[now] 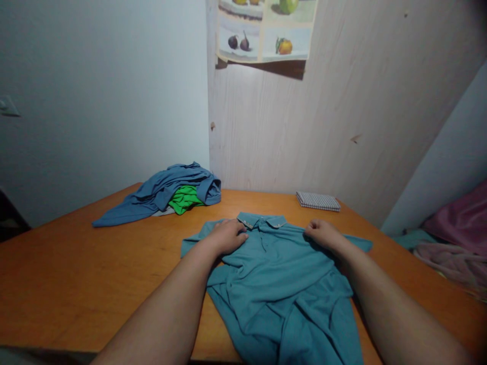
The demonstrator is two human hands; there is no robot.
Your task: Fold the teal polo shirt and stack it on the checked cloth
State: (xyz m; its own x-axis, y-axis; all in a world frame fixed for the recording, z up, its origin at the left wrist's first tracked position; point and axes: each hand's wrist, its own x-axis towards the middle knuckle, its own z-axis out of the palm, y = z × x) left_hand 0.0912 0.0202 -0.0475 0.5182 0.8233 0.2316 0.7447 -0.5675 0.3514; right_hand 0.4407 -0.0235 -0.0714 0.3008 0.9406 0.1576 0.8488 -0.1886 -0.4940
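Resting palm down with fingers loosely bent and apart, the left hand (229,236) lies on one shoulder of the shirt (281,276), just beside the collar (276,222). The shirt lies on the table (114,284), between both arms, its long axis running from far collar to near edge. Farther from the collar, the right hand (321,234) curls at the other shoulder; whether it pinches cloth, I cannot tell.
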